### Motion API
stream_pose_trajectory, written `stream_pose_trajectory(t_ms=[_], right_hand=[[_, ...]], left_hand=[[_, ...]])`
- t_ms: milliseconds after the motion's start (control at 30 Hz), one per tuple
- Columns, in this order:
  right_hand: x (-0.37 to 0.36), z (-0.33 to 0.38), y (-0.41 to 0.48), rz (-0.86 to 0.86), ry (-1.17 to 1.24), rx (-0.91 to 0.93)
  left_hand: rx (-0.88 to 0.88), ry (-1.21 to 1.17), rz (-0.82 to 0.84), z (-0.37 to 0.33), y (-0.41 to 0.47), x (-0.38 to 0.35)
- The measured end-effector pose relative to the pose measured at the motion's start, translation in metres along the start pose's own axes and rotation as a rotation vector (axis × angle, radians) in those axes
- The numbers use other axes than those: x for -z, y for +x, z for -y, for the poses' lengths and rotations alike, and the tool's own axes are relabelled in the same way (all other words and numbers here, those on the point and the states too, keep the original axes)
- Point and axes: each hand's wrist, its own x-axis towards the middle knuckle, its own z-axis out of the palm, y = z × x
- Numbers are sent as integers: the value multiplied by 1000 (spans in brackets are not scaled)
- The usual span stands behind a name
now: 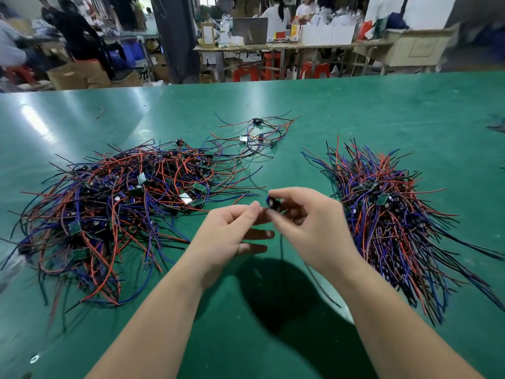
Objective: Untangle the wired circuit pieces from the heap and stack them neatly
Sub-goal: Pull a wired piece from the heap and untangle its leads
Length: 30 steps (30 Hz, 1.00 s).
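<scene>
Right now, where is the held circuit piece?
In the head view, mid-frame: the circuit piece is pinched in the right hand, between the tangled left heap and the neat right stack.

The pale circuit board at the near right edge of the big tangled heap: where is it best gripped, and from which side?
Probably pinch the pale circuit board by its long edges, from above on the right side: it lies flat and exposed at the open edge of the tangled heap. Tugging its wires would likely drag others.

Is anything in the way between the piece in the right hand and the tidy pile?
Nothing visible. Only bare green table mat lies between the small dark wired circuit piece in the right hand and the neat red-blue-black wire stack.
</scene>
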Motion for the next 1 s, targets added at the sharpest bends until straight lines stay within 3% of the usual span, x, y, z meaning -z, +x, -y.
stream_pose_trajectory(t_ms=[67,133,200,267,367,433,600,867,1000], right_hand=[[14,-2,4,-164,-19,37],[36,-9,10,-389,-179,86],[63,-20,16,-577,-347,58],[85,-31,18,-567,-411,-87],[90,-44,18,-280,-511,-386],[86,-43,18,-231,-577,-449],[72,-26,19,-373,-547,-292],[38,-10,10,-286,-405,-44],[31,-9,8,-250,-362,-21]], left_hand=[[-154,314,-109,3,2,4],[-376,907,-315,8,4,13],[-411,1214,-404,14,7,22],[-294,1277,-421,22,10,28],[-49,1399,-406,29,15,35],[33,1408,-400,31,18,39],[45,1549,-400,28,18,46],[-35,1460,-362,14,19,51],[-144,1394,-518,11,16,55]])
